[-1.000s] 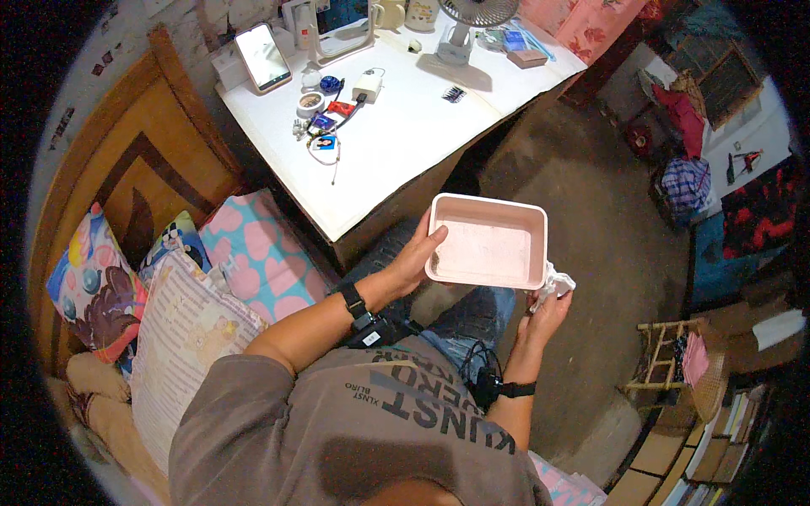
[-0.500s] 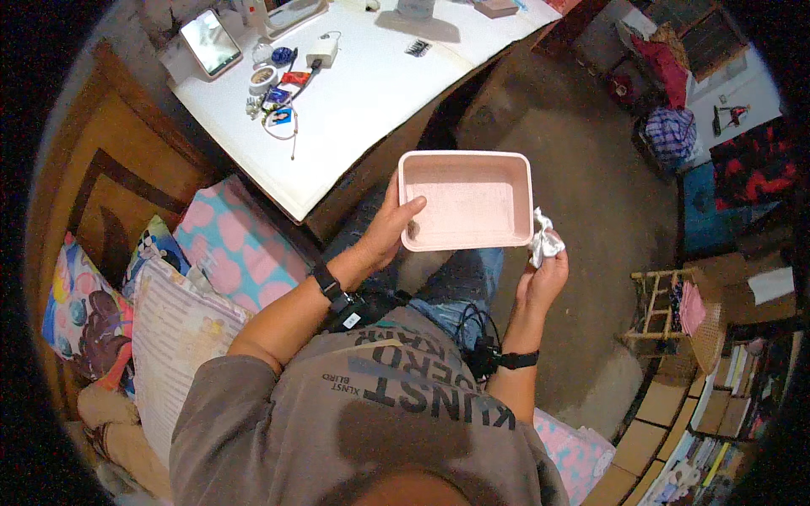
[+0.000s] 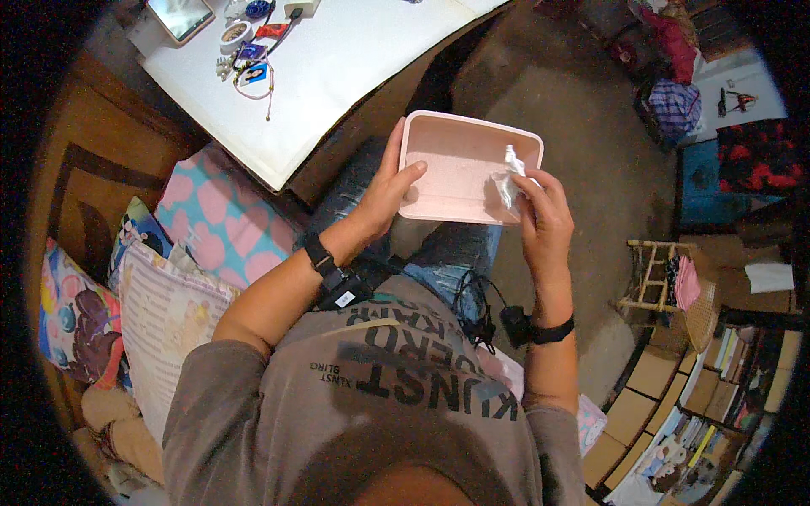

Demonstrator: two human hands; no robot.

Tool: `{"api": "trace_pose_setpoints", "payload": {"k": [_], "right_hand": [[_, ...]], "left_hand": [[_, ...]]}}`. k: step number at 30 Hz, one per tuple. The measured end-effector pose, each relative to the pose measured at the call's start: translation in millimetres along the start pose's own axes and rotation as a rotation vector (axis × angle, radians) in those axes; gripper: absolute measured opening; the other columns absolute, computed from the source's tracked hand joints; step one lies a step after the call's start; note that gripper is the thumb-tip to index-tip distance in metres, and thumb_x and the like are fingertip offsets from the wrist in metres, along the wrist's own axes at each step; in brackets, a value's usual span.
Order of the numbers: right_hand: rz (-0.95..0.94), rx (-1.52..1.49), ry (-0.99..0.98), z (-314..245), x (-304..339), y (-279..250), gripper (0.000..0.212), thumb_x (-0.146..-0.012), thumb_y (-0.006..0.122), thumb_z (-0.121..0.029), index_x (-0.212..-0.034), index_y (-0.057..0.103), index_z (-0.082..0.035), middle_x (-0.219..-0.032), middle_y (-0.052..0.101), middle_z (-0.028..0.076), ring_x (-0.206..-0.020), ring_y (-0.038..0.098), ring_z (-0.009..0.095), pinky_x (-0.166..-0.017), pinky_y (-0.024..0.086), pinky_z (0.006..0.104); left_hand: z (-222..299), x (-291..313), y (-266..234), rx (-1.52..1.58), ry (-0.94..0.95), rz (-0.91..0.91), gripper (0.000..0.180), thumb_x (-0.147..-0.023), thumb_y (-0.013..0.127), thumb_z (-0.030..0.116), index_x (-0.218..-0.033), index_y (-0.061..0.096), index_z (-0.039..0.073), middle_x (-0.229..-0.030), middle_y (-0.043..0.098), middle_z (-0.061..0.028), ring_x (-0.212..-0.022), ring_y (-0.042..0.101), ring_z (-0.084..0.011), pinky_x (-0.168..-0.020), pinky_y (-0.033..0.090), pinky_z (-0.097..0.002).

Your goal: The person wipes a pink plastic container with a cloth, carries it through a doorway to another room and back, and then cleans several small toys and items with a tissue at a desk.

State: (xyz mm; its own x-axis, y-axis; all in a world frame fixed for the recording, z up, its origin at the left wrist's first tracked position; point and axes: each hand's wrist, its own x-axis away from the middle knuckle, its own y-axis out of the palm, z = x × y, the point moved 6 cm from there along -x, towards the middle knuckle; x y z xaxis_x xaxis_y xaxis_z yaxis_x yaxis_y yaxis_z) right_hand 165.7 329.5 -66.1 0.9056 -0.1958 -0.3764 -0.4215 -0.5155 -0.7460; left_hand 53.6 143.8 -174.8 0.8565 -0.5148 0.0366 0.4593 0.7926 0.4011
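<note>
A pale pink rectangular plastic container [image 3: 456,169] with rounded corners is held above my lap, its open top facing me. My left hand [image 3: 386,190] grips its left end, the thumb over the rim and the fingers behind. My right hand [image 3: 547,211] pinches a crumpled, shiny white-silver piece [image 3: 507,181], a wipe or wrapper by its look. That piece is over the container's right part, at the near right corner; whether it touches the inner wall I cannot tell.
A white-topped table [image 3: 337,76] stands ahead to the left, bearing a phone [image 3: 181,15], a tape roll [image 3: 235,35] and small items. Cushions [image 3: 80,316] lie at left. A bamboo rack [image 3: 654,274] and a bookshelf [image 3: 700,422] stand at right, beyond the brown floor [image 3: 591,152].
My right hand has brought the crumpled piece from outside the container's right edge to over its inside. The container has risen slightly and tilted. The whole view has shifted, with the table higher up.
</note>
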Motion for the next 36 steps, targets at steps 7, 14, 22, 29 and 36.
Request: {"api": "trace_pose_setpoints", "payload": {"k": [7, 14, 22, 29, 36], "right_hand": [[-0.325, 0.602, -0.359, 7, -7, 43, 0.005, -0.07, 0.064, -0.007, -0.074, 0.067, -0.007, -0.081, 0.065, 0.01, -0.08, 0.061, 0.029, -0.069, 0.053, 0.0386], [-0.503, 0.382, -0.179, 28, 12, 81, 0.006, -0.069, 0.063, -0.007, -0.072, 0.068, -0.007, -0.074, 0.065, 0.013, -0.076, 0.063, 0.033, -0.071, 0.053, 0.0408], [-0.467, 0.045, 0.031, 8, 11, 108, 0.017, -0.075, 0.066, -0.006, -0.09, 0.074, -0.007, -0.087, 0.07, 0.018, -0.08, 0.066, 0.034, -0.076, 0.053, 0.0411], [-0.258, -0.265, 0.379, 22, -4, 60, 0.019, -0.083, 0.064, -0.005, -0.1, 0.072, -0.004, -0.085, 0.07, 0.011, -0.072, 0.065, 0.014, -0.066, 0.052, 0.0285], [-0.112, 0.356, -0.13, 19, -23, 31, 0.019, -0.071, 0.073, -0.009, -0.087, 0.067, -0.001, -0.08, 0.065, 0.016, -0.082, 0.065, 0.033, -0.072, 0.052, 0.0401]], "left_hand": [[-4, -1, -1, 0.021, 0.024, 0.04, 0.071, -0.093, 0.05, 0.012, -0.154, 0.013, 0.009, -0.151, 0.029, -0.0149, -0.138, 0.031, -0.0249, -0.112, 0.026, -0.035], [-5, -4, 1, 0.005, 0.057, -0.003, 0.069, -0.095, 0.053, 0.018, -0.153, 0.016, 0.011, -0.152, 0.03, -0.0145, -0.137, 0.032, -0.0248, -0.113, 0.025, -0.035], [-28, -7, -2, -0.065, 0.046, -0.054, 0.066, -0.097, 0.053, 0.025, -0.153, 0.02, 0.013, -0.152, 0.03, -0.0121, -0.138, 0.031, -0.0243, -0.113, 0.026, -0.0351], [-24, -9, -3, -0.015, -0.001, -0.013, 0.066, -0.098, 0.051, 0.016, -0.152, 0.016, 0.007, -0.15, 0.031, -0.0135, -0.137, 0.031, -0.0229, -0.112, 0.026, -0.0338], [-22, -8, -3, -0.036, 0.037, 0.062, 0.068, -0.098, 0.051, 0.016, -0.153, 0.011, 0.009, -0.151, 0.029, -0.0161, -0.137, 0.031, -0.0268, -0.113, 0.025, -0.0366]]}}
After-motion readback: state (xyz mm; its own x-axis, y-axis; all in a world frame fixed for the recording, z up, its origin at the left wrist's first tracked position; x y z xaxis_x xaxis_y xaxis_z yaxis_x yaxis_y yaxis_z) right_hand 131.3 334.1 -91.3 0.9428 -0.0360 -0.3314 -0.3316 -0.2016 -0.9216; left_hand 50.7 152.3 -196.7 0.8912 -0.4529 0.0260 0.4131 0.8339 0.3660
